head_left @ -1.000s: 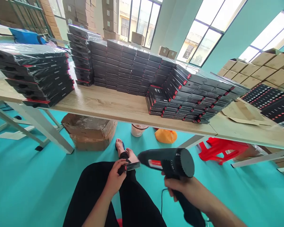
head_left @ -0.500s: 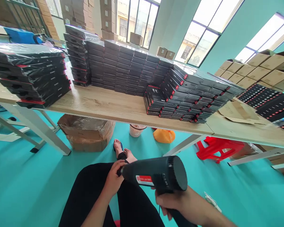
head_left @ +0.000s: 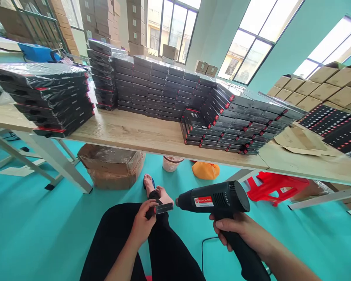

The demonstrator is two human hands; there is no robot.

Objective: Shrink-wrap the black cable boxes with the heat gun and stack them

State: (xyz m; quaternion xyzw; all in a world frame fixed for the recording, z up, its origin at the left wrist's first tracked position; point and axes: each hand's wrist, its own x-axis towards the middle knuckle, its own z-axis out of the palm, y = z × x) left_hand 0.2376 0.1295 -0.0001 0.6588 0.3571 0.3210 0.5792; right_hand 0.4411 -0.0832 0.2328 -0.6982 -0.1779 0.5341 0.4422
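My left hand [head_left: 144, 220] is closed around a small dark box [head_left: 163, 208] above my lap; one narrow side of the box faces right. My right hand [head_left: 232, 228] grips the handle of a black heat gun [head_left: 215, 198] with a red and white label. The gun lies roughly level, its nozzle pointing left at the box with a small gap between them. The fingers of my right hand wrap the handle just below the barrel.
Stacks of black boxes [head_left: 160, 88] stand on a wooden table [head_left: 128, 127] ahead. Below are a large carton [head_left: 114, 168], a bin [head_left: 171, 164], an orange bag [head_left: 205, 170] and a red stool [head_left: 276, 189]. A cord [head_left: 202, 249] hangs near my right leg.
The heat gun in my right hand has moved right and slightly up, away from my left hand. The small box, hidden behind the nozzle before, now shows.
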